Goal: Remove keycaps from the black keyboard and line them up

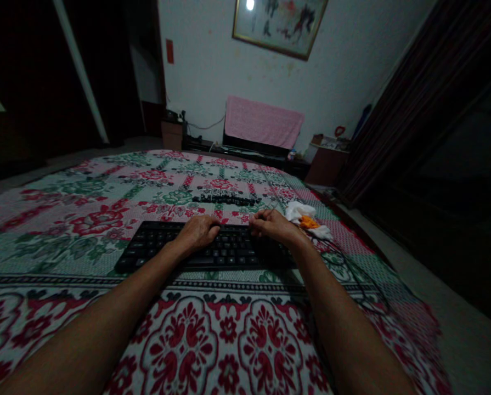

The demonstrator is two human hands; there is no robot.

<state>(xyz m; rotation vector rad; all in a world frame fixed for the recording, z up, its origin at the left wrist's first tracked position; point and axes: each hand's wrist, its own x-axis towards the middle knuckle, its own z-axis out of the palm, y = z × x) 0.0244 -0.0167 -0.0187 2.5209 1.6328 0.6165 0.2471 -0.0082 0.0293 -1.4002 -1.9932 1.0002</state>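
A black keyboard lies on a bed covered by a red, green and white floral sheet. My left hand rests on the keyboard's far edge near its middle, fingers curled down onto it. My right hand sits at the keyboard's far right part, fingers pinched together around a thin stick-like tool whose tip points up and right. A row of small dark pieces, like loose keycaps, lies on the sheet just beyond the keyboard.
A white and orange cloth lies to the right of my right hand. A dark cable runs over the bed's right side. Beyond the bed stand a pink-covered unit, a low shelf and a framed picture.
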